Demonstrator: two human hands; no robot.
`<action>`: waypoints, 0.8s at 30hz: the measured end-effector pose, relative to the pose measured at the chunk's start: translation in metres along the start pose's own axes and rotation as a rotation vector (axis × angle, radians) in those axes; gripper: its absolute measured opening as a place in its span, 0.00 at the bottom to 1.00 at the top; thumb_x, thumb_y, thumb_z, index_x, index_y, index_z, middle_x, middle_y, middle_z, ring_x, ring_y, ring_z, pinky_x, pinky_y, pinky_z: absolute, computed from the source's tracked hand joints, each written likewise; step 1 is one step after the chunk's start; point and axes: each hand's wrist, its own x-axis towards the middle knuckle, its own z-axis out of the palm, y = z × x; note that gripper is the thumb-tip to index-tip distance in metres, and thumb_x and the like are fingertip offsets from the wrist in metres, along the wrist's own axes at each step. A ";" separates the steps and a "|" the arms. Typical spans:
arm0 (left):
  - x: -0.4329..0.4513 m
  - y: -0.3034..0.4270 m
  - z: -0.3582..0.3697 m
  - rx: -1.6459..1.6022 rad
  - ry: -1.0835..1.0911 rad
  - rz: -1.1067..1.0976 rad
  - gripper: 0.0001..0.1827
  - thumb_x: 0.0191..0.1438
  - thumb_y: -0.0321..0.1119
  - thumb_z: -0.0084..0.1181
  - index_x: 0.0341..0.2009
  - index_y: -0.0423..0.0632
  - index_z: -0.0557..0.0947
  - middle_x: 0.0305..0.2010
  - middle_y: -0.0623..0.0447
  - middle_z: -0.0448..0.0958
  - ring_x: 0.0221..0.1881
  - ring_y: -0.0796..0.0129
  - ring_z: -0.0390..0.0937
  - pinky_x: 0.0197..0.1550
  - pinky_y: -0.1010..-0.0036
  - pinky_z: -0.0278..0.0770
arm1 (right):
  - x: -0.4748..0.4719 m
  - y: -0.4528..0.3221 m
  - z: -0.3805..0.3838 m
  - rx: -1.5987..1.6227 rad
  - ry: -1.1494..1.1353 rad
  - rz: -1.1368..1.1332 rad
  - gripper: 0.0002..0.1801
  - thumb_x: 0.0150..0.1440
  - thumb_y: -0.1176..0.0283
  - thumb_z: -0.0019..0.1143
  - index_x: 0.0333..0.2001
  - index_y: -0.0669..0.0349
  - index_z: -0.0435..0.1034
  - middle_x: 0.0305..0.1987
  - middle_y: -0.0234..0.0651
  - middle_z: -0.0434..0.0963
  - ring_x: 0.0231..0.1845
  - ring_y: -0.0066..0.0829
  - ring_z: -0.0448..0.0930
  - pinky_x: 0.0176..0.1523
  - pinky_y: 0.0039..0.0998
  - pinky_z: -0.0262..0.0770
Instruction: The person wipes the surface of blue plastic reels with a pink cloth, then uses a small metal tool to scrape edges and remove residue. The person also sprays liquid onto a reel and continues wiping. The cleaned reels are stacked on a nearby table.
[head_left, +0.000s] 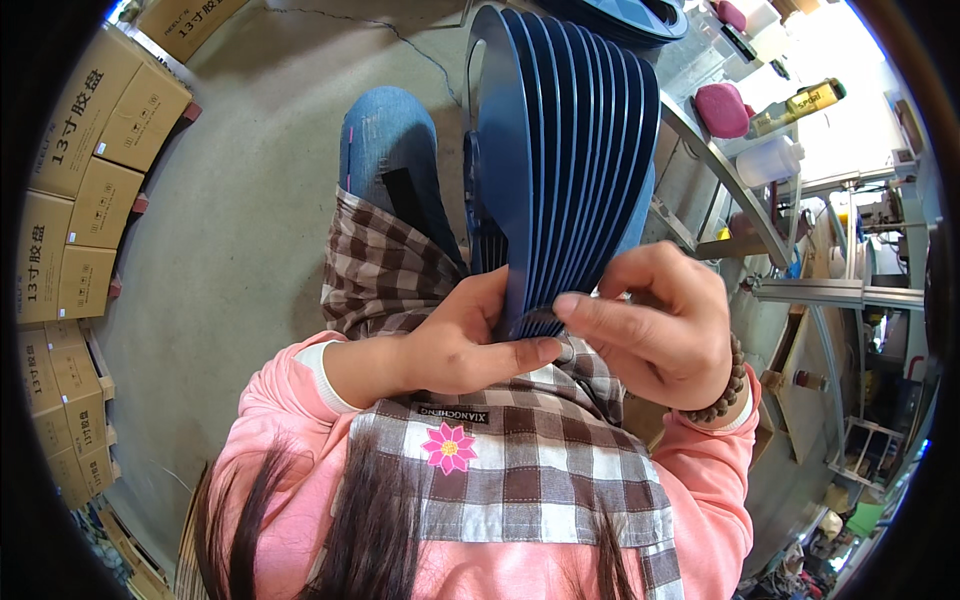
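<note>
A fanned stack of blue plastic discs stands on edge above my lap, with narrow gaps between the discs. My left hand grips its near end, the thumb lying along the lower edge. At the stack's near right side is my right hand, slightly blurred, its index finger and thumb touching the disc edges. A small dark strip shows by that fingertip; whether the fingers pinch it cannot be made out. The left face of the stack has a cut-out, partly hidden.
Stacked cardboard cartons line the left side. More blue discs lie at the top. On the right, a metal-framed table holds a pink object, a drink bottle and a white plastic bottle. A thin cord crosses the floor.
</note>
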 end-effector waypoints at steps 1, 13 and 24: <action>0.000 -0.001 -0.001 -0.015 -0.032 0.008 0.26 0.57 0.23 0.57 0.60 0.43 0.66 0.55 0.51 0.73 0.56 0.73 0.70 0.58 0.74 0.67 | -0.002 0.001 -0.001 -0.017 -0.038 -0.042 0.18 0.42 0.80 0.69 0.40 0.55 0.80 0.29 0.31 0.70 0.21 0.19 0.71 0.23 0.20 0.63; -0.002 0.032 0.007 -0.159 -0.039 -0.035 0.36 0.54 0.15 0.54 0.66 0.42 0.59 0.70 0.47 0.59 0.65 0.64 0.66 0.65 0.67 0.65 | -0.058 0.035 0.024 0.602 0.628 0.316 0.16 0.52 0.78 0.64 0.46 0.67 0.74 0.41 0.37 0.69 0.35 0.19 0.70 0.37 0.18 0.68; -0.009 0.070 0.020 -0.061 -0.108 -0.011 0.48 0.54 0.11 0.49 0.72 0.53 0.41 0.74 0.43 0.50 0.68 0.53 0.62 0.65 0.63 0.65 | -0.060 0.052 0.056 0.786 0.721 0.405 0.15 0.57 0.84 0.57 0.49 0.68 0.72 0.43 0.35 0.69 0.30 0.15 0.71 0.34 0.16 0.69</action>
